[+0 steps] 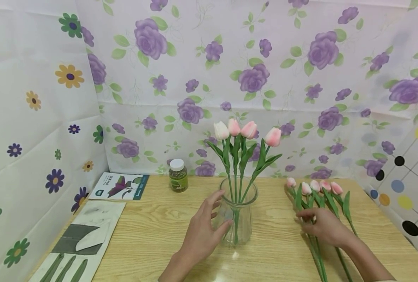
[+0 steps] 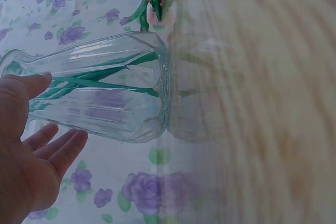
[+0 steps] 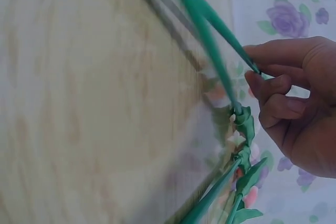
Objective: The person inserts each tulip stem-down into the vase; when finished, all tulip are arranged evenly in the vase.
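A clear glass vase (image 1: 242, 225) stands upright near the middle of the table, holding several artificial tulips (image 1: 249, 129) in white and pink. Beside its left side is my left hand (image 1: 203, 225), fingers spread loosely; in the left wrist view the thumb (image 2: 39, 83) overlaps the glass, and whether it touches I cannot tell. At the right lies a group of pink tulips (image 1: 315, 188) on the tabletop. Over their stems, my right hand (image 1: 323, 225) pinches one green tulip stem (image 3: 231, 40) between thumb and fingers, as the right wrist view shows.
Left of the vase, a jar with a white lid (image 1: 178, 176) stands by the back edge. A booklet (image 1: 119, 187) and a printed sheet (image 1: 85, 239) lie along the left side of the wooden table (image 1: 145, 239). Floral cloth (image 1: 209, 86) hangs behind.
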### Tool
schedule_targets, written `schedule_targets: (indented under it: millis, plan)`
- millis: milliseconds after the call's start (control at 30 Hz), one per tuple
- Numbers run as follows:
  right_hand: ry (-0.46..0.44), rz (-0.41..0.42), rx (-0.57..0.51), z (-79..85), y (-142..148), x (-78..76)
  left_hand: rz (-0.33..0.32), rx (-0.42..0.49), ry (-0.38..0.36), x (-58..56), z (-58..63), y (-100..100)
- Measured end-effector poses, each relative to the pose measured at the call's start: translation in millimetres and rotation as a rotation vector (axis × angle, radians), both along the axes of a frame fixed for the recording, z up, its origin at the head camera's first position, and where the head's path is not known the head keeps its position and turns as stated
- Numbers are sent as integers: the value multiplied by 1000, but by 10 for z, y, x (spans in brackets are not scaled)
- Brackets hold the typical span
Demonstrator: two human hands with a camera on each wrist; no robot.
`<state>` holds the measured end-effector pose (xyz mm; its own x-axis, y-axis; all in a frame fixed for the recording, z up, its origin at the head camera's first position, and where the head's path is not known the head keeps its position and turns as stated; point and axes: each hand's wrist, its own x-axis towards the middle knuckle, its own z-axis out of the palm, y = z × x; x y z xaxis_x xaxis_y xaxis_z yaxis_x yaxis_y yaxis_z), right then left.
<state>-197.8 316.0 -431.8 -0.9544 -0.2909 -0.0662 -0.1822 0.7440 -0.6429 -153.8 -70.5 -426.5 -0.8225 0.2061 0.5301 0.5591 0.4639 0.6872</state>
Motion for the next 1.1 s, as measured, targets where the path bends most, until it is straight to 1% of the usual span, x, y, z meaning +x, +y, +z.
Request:
schedule_targets:
  millis: [400, 533, 667, 800, 967, 1100]
  plan:
    - [-25, -22, -80, 53, 8, -4, -4, 0, 0, 4, -4, -1]
    - [-25, -21, -128, 69, 8, 3, -1, -1, -1, 8, -4, -2]
    - [-41, -39, -191, 94, -8, 8, 2, 0, 5, 8, -4, -3]
    - [-23, -58, -226, 114, -31, 2, 2, 3, 6, 8, -3, -3]
    - [-6, -90, -237, 135, -57, 15, 2, 2, 5, 7, -3, -2]
    - [37, -118, -234, 167, -81, 27, 2, -1, 6, 5, -5, -1]
